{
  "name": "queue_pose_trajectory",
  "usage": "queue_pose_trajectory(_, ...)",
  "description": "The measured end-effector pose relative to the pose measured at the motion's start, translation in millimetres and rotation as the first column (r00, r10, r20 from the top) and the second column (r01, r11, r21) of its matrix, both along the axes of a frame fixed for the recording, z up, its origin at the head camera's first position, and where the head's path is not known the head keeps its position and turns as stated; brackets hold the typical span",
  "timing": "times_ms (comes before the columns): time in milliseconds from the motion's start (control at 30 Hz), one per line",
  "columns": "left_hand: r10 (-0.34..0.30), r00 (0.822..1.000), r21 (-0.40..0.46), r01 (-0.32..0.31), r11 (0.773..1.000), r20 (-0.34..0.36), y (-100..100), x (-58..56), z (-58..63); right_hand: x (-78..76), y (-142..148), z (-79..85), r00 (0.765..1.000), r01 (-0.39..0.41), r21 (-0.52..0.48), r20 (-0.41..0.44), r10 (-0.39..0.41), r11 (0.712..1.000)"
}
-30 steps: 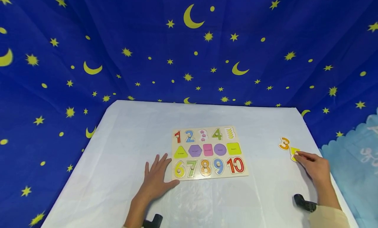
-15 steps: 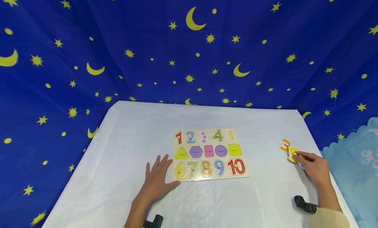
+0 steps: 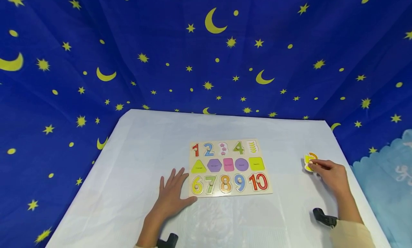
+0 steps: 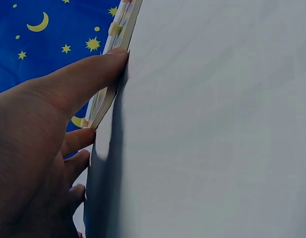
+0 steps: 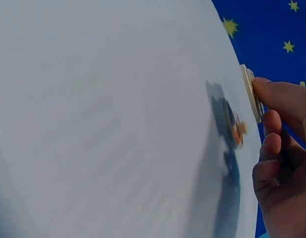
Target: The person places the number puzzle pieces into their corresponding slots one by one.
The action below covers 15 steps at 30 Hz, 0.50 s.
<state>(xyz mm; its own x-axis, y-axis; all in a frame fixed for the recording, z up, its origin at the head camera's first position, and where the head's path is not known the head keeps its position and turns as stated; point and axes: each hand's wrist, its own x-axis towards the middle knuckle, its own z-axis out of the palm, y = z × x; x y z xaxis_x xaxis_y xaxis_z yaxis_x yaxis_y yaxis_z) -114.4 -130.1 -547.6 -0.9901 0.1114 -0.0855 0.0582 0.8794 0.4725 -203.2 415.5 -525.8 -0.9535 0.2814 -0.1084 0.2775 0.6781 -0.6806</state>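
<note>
My right hand pinches a yellow number 5 puzzle piece between thumb and fingers. In the right wrist view the held piece is raised off the table, seen edge-on. An orange number 3 piece lies on the table, partly hidden by the 5 in the head view; its knob shows in the right wrist view. My left hand has its fingers spread, with thumb and index finger touching the near left corner of the wooden puzzle board. Most number slots are filled; the 3 and 5 slots show printed pictures.
White cloth covers the table. A blue curtain with moons and stars hangs behind and at the sides. Light blue fabric is at the right. Black wrist devices sit at both forearms.
My right hand has lifted the 5 piece and carried it left, over part of the 3 piece. The left hand stays at the board, which has not visibly moved on the table.
</note>
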Motion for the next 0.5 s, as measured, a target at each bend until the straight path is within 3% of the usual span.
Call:
queue_pose_trajectory(267, 0.004, 1.000, -0.003, -0.004, 1.000, 0.002, 1, 0.1, -0.7, -6.3, -14, 3.8, 1.000, -0.011, -0.018, -0.017, 0.010, 1.000)
queue_pose_trajectory(500, 0.013, 1.000, -0.009, -0.012, 1.000, 0.014, 2, 0.1, -0.7, -14.4, -26, 6.5, 0.996, -0.075, -0.001, -0.041, 0.075, 0.997)
